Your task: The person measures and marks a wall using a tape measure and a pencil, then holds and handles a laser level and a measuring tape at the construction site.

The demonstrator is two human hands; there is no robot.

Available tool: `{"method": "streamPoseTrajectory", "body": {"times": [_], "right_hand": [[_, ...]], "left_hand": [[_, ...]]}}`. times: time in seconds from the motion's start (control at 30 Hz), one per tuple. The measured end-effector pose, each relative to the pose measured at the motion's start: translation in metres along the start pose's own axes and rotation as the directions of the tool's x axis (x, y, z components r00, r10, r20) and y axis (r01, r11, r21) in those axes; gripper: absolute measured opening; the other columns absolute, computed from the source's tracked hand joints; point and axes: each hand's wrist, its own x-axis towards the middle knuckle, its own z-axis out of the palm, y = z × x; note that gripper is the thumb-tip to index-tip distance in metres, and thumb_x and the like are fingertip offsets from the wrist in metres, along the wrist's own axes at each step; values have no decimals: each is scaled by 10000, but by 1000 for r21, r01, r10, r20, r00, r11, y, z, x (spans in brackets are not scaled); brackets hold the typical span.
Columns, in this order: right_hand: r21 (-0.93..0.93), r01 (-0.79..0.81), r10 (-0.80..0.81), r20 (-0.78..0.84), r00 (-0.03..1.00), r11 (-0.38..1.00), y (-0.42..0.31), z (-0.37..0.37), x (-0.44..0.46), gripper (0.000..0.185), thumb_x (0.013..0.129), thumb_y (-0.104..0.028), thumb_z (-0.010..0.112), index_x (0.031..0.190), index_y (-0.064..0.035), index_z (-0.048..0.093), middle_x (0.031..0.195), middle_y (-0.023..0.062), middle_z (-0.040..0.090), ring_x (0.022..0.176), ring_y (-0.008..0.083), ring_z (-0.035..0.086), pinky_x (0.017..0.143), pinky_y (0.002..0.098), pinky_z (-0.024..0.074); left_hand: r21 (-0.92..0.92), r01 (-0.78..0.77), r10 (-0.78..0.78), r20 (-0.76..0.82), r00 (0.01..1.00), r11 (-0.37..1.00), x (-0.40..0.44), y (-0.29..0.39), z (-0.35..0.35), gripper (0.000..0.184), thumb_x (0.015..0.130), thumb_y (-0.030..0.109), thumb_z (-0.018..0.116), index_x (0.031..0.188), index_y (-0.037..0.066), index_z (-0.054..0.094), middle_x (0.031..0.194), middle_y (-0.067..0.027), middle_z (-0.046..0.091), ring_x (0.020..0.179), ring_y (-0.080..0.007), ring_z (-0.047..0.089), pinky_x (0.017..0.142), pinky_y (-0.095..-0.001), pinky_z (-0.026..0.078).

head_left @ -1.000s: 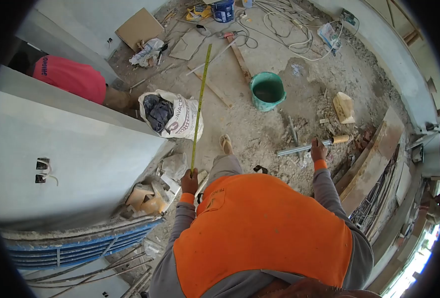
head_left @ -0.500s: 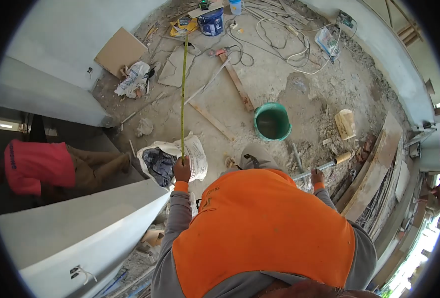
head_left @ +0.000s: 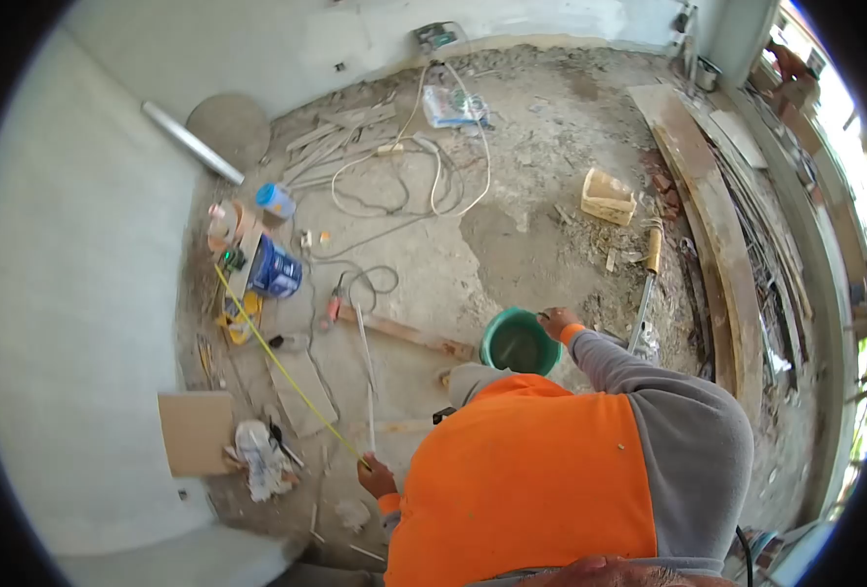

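My left hand grips the near end of a yellow tape measure, which stretches up and left to beside a blue bucket. My right hand is at the right rim of a green bucket; its fingers look bent, and whether they hold anything is too small to tell. A metal tool with a wooden handle lies on the rubble to the right of that hand. A green-lit device sits on a board by the blue bucket.
Cables loop over the floor beyond a wooden plank. Long boards lie along the right side. A cut plastic container stands near rubble. A cardboard piece leans at the left wall. Another person is at far right.
The view has swung right. My right hand has left the wooden-handled metal tool, now on the floor, and moved to the green bucket. My left hand still holds the tape.
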Motion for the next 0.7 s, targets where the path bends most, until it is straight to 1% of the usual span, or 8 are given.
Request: {"method": "streamPoseTrajectory", "body": {"times": [0.17, 0.3, 0.43, 0.5, 0.53, 0.6, 0.63, 0.7], "right_hand": [[191, -40, 61, -103, 993, 981, -83, -52, 43, 351, 892, -372, 524, 1035, -75, 644, 968, 186, 648, 878, 369, 613, 782, 442, 477], [304, -50, 150, -315, 937, 951, -83, -88, 43, 332, 882, -367, 547, 887, -48, 638, 804, 191, 627, 747, 374, 597, 682, 447, 462], [428, -188, 370, -395, 841, 884, -61, -84, 29, 340, 874, -362, 556, 816, -34, 620, 763, 176, 623, 712, 353, 599, 655, 428, 463], [520, -255, 493, -390, 778, 815, -70, -84, 19, 332, 874, -367, 557, 834, -48, 640, 750, 166, 625, 715, 344, 603, 657, 421, 467], [526, -262, 499, -378, 780, 809, -77, -84, 18, 336, 874, -387, 546, 877, -69, 654, 781, 162, 638, 754, 349, 609, 679, 433, 471], [565, -301, 561, -368, 741, 768, -84, -73, 27, 348, 874, -407, 534, 920, -90, 669, 813, 158, 650, 793, 354, 615, 701, 445, 475], [524, -258, 523, -455, 721, 812, -87, -62, 40, 337, 871, -401, 540, 912, -94, 672, 821, 157, 649, 793, 357, 614, 697, 443, 476], [493, -245, 512, -534, 673, 835, -99, -56, 61, 326, 869, -395, 546, 903, -98, 675, 829, 156, 649, 793, 360, 612, 692, 441, 477]], "left_hand": [[312, -307, 320, 11, 947, 899, 100, 50, 24, 398, 937, 313, 490, 780, -48, 547, 624, -125, 534, 561, -236, 533, 543, -388, 442], [269, -262, 230, 144, 962, 927, 178, 102, 66, 424, 935, 308, 497, 817, -94, 563, 712, -180, 565, 645, -284, 535, 645, -422, 434], [100, -323, 278, 315, 907, 941, 236, 170, 136, 425, 941, 304, 493, 854, -104, 575, 761, -169, 598, 653, -256, 517, 645, -379, 438], [16, -311, 284, 366, 886, 950, 239, 232, 170, 399, 941, 311, 499, 882, -73, 590, 733, -109, 580, 595, -198, 501, 552, -326, 429], [11, -354, 313, 438, 843, 935, 269, 222, 202, 399, 941, 311, 499, 882, -73, 590, 733, -109, 580, 595, -198, 501, 552, -326, 429], [-342, -323, 433, 318, 844, 882, 340, 181, 274, 383, 936, 329, 509, 936, -43, 600, 698, -55, 518, 491, -128, 424, 418, -277, 358], [-344, -330, 451, 377, 809, 879, 345, 204, 288, 383, 936, 329, 509, 936, -43, 600, 698, -55, 518, 491, -128, 424, 418, -277, 358], [92, -309, 203, 575, 793, 947, 314, 297, 291, 378, 940, 325, 504, 962, -39, 603, 725, -61, 533, 510, -129, 451, 428, -272, 357]]}}
